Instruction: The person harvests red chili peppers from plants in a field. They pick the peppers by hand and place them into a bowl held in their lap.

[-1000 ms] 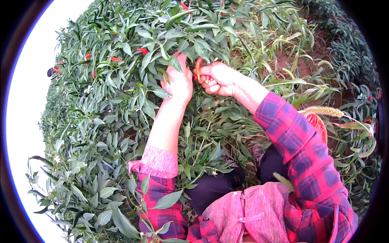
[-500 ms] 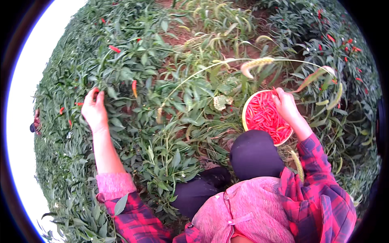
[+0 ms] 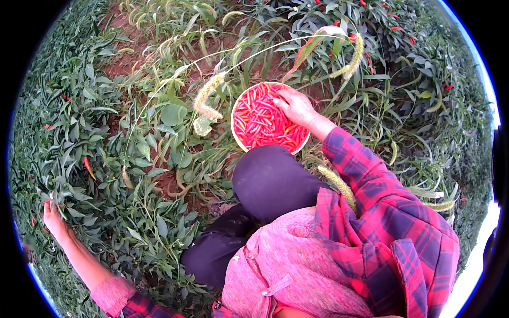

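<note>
A round bowl [image 3: 234, 123] heaped with red chillies [image 3: 260, 124] sits on the ground among the plants, just beyond my dark-trousered knee [image 3: 270, 177]. My right hand [image 3: 295, 106] lies over the bowl's far right rim, fingers spread on the chillies, with nothing clearly held. My left hand [image 3: 53, 214] is stretched far out to the left, fingers buried in green chilli leaves; its grip is hidden. A ripe red chilli [image 3: 87, 165] hangs on a plant above that hand.
Dense green chilli plants [image 3: 106, 132] surround me, with more red chillies [image 3: 395, 27] at the upper right. Tall grass with bristly seed heads [image 3: 209, 95] arches over the bowl. Bare reddish soil [image 3: 119, 66] shows at the upper left.
A second ago both hands were together at a red chilli on a plant. The right hand has since gone to the bowl and the left reached out to the left.
</note>
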`<state>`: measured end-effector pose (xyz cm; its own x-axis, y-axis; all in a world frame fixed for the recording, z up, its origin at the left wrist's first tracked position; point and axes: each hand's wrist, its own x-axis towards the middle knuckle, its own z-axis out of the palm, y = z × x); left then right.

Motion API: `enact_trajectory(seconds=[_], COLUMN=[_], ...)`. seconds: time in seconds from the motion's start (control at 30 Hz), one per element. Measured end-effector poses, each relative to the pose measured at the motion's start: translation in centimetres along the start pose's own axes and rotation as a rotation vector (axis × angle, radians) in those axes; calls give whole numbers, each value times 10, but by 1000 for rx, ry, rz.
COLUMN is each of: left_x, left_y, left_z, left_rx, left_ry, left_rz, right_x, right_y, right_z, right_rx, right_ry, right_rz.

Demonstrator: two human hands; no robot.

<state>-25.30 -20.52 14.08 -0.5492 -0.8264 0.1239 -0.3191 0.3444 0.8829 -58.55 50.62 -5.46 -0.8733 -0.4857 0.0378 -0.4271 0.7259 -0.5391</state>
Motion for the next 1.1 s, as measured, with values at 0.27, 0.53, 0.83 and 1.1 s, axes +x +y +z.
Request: enact_trajectory(seconds=[0.27, 0.53, 0.83, 1.1], left_x=[8, -122, -225, -344], left_y=[-24, 39, 157, 157], left_z=[-94, -31, 51, 247], left_rx=[47, 274, 191, -222], left_ry=[-176, -59, -292, -680], left_rz=[-297, 141, -40, -10], right_x=[-24, -31, -15, -44], right_y=[12, 0, 6, 2], right_z=[15, 11, 1, -37], right_rx=[162, -94, -43, 53], right_ry=[26, -102, -210, -95], right_rz=[-64, -161, -169, -158])
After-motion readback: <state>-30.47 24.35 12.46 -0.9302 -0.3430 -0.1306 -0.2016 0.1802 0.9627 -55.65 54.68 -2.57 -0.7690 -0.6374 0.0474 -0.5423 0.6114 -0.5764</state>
